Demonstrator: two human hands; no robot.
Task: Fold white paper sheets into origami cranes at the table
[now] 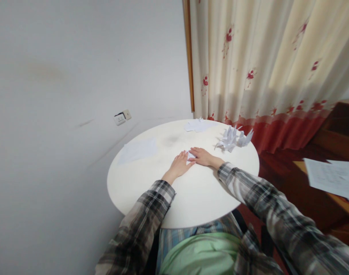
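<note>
A small piece of folded white paper (191, 155) lies on the round white table (140, 179), mostly covered by my hands. My left hand (179, 165) rests flat over its left side, fingers stretched out and thumb reaching right. From the other side my right hand (204, 157) presses down on the paper, its fingers extended to the left. The fingertips of both hands come close together around the bit of paper that shows. How the paper is folded is too small to make out.
Flat white sheets (140, 149) lie at the table's left. More paper (197, 125) is at the far edge. A cluster of pointed folded paper pieces (230, 139) stands at the right. Beyond are a wall socket (119, 118), a curtain (248, 57) and printed papers (328, 177) on wooden furniture.
</note>
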